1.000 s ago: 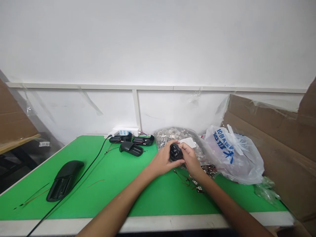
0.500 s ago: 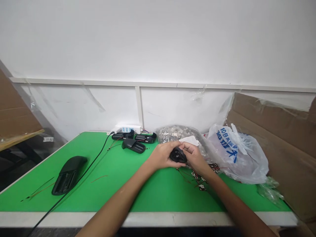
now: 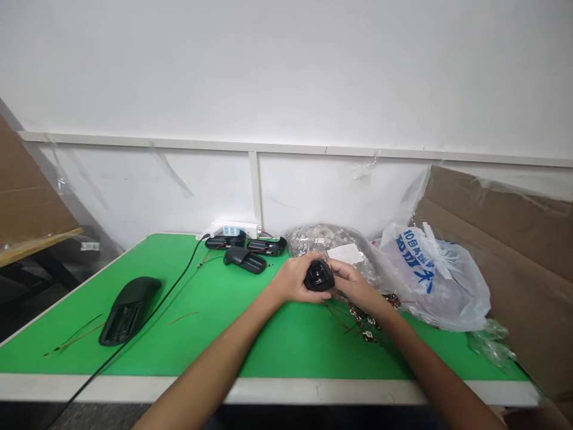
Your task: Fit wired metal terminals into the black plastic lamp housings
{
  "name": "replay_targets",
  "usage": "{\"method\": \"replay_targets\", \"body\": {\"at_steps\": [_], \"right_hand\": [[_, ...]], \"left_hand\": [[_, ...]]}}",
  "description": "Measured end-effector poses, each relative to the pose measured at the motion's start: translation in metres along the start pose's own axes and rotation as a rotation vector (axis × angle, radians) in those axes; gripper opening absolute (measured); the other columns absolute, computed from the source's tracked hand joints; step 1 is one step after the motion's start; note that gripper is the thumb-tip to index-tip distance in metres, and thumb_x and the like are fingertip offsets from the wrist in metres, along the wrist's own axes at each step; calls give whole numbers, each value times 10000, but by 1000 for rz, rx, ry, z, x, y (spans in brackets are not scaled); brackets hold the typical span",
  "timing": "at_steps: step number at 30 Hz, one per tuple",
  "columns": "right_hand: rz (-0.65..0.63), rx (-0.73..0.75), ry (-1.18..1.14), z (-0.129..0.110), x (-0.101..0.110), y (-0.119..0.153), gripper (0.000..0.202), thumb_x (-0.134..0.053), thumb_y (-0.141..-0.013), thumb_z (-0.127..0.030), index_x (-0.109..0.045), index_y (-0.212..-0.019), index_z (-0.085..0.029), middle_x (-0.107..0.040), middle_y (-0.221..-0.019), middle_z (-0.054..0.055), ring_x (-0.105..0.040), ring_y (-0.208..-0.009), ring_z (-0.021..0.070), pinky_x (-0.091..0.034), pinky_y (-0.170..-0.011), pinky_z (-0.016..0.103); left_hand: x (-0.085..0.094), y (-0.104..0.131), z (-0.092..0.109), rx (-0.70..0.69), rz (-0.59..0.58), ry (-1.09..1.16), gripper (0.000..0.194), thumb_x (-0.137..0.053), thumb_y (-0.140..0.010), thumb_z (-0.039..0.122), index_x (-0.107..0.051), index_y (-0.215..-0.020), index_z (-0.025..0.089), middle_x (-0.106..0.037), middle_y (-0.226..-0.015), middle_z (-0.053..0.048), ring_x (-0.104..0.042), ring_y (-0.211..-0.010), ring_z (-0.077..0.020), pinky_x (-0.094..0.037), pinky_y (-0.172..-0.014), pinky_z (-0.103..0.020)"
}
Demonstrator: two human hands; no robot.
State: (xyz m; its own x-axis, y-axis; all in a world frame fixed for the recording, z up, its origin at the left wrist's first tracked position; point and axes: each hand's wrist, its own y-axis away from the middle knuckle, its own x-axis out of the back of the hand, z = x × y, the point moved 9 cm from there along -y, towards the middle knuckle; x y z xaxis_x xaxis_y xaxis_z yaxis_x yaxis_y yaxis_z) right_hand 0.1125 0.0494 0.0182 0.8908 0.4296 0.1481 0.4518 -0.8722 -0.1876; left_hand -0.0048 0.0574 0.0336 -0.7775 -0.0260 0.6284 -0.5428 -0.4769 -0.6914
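Above the green table (image 3: 268, 352), just in front of the clear bag of parts (image 3: 326, 242), my left hand (image 3: 293, 280) and right hand (image 3: 353, 283) pinch the small black housing (image 3: 319, 276) between closed fingers; risk: loose wired boards (image 3: 364, 322) beneath may snag my right wrist and drag.

Left hand (image 3: 293, 279) and right hand (image 3: 353, 285) clasping small black part (image 3: 319, 275), green table (image 3: 277, 346), white plastic bag (image 3: 436, 280)
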Motion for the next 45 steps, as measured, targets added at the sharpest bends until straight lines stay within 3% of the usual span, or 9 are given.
{"method": "replay_targets", "body": {"at_steps": [5,11,18,24,29,37,45], "right_hand": [[-21,-1,-32,2,-4,-2,293,-755,-843,-483,-667,-859,-205,-647,-850,-1,-558,-827,188,-465,-768,296],[-32,14,-99,2,-6,-1,274,-701,-880,-466,-743,-974,-212,-711,-941,24,-617,-931,219,-488,-881,338],[-38,4,-86,3,-5,-1,279,-710,-875,-478,-720,-899,-200,-689,-885,18,-596,-876,198,-478,-834,312],[54,11,-44,4,-1,-1,295,-697,-854,-468,-630,-753,-199,-597,-759,-8,-519,-769,171,-433,-726,281],[118,64,-19,-1,1,-1,266,-646,-844,-444,-602,-731,-207,-545,-726,-15,-484,-736,166,-401,-682,272],[163,143,30,-15,1,4,195,-638,-820,-361,-579,-710,-211,-499,-684,-31,-437,-672,147,-379,-647,270],[192,165,75,-13,2,5,226,-638,-852,-391,-559,-732,-217,-510,-716,-21,-449,-707,160,-381,-662,277]], "left_hand": [[-5,1,2,-29,-14,-3,767,-698,-762,752,-557,-1267,193,-755,-1027,-94,-766,-889,-265,-606,-786,-369],[-11,2,0,-27,-75,-43,812,-716,-741,749,-553,-1304,185,-757,-1049,-107,-763,-907,-277,-604,-813,-381],[-13,3,1,-45,-63,-70,819,-681,-736,799,-567,-1260,180,-743,-954,-86,-749,-841,-261,-586,-765,-363],[-12,2,-2,0,-47,-73,772,-690,-700,820,-592,-1139,193,-716,-883,-67,-722,-776,-247,-567,-715,-357],[-11,1,-4,64,-35,-57,779,-724,-660,828,-589,-1112,207,-706,-891,-59,-713,-787,-243,-565,-727,-360],[-10,1,1,19,-19,10,777,-654,-741,838,-564,-1167,195,-687,-955,-76,-704,-819,-244,-560,-742,-367],[-9,1,-1,93,-1,50,785,-658,-731,843,-561,-1164,196,-676,-969,-69,-695,-820,-240,-559,-749,-368]]}}
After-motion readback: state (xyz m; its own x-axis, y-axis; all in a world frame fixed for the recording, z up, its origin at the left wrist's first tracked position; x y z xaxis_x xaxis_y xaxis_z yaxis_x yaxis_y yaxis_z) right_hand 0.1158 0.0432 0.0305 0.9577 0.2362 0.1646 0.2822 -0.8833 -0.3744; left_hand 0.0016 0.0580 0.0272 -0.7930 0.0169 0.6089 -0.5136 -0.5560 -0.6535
